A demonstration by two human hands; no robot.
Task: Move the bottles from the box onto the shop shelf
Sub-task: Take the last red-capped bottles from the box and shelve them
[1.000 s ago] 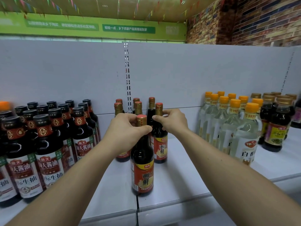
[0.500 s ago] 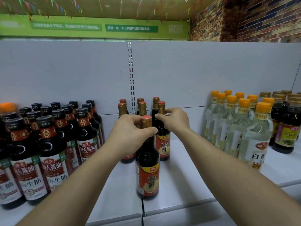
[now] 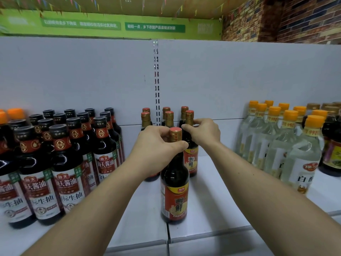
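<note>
On the shelf [image 3: 212,198], the left hand [image 3: 156,150] grips the front bottle [image 3: 175,189] by its neck and the right hand [image 3: 203,133] pinches the rear bottle [image 3: 191,157] at one o'clock. Seat both flat before letting go.

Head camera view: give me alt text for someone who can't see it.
The left hand grips the neck of a dark red-labelled front bottle on a white shelf; the right hand grips the bottle behind it. Black-capped sauce bottles stand to the left, clear orange-capped bottles to the right.
</note>
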